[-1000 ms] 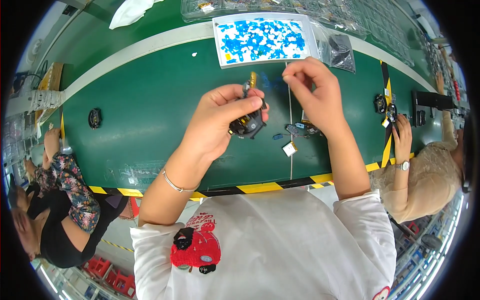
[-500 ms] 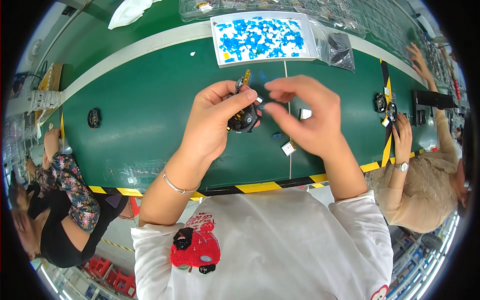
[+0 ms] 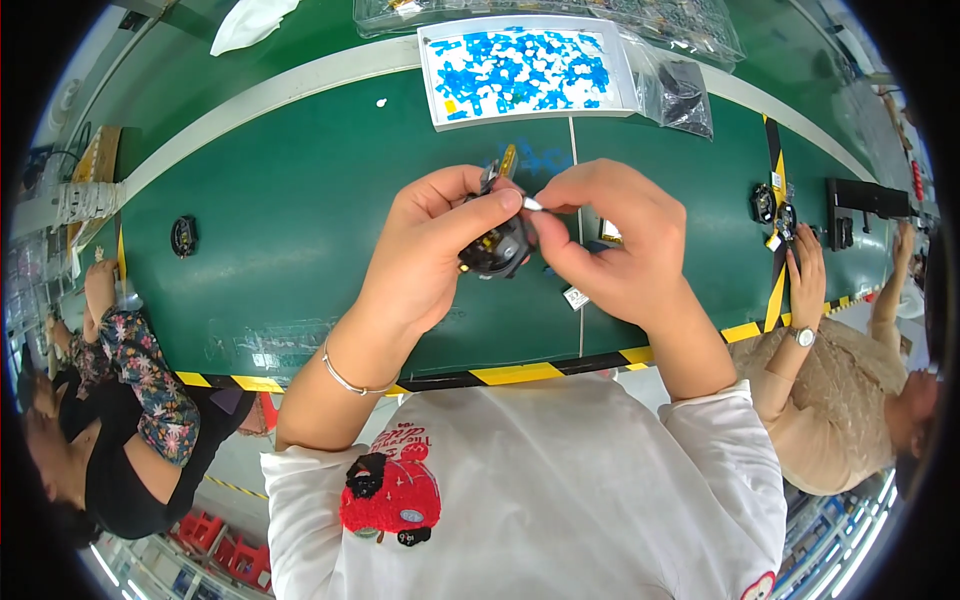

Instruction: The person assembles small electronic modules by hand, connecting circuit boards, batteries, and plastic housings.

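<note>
My left hand [image 3: 425, 235] is closed around a round black watch-like housing [image 3: 500, 252] with its inner parts showing. A yellow-orange flex strip [image 3: 510, 158] sticks up from its far side. Under my left thumb tip, a small white piece [image 3: 531, 203] juts out to the right. The right hand [image 3: 625, 240] pinches thumb and forefinger at that piece's outer end; what lies between the fingertips is hidden. Partly behind my right hand, a small silver battery-like block [image 3: 609, 232] and a white-labelled one [image 3: 575, 298] lie on the green table [image 3: 300, 220].
Beyond my hands stands a white box [image 3: 430, 85] of blue and white bits, beside a clear bag [image 3: 685, 100]. Another black housing [image 3: 185, 237] lies left. At right, a co-worker's hand [image 3: 808, 275] rests by more housings [image 3: 764, 203], near striped tape [image 3: 775, 285].
My right hand has moved in from slightly apart and its fingertips now meet at the white piece. The housing in my left hand has shifted slightly right and toward me.
</note>
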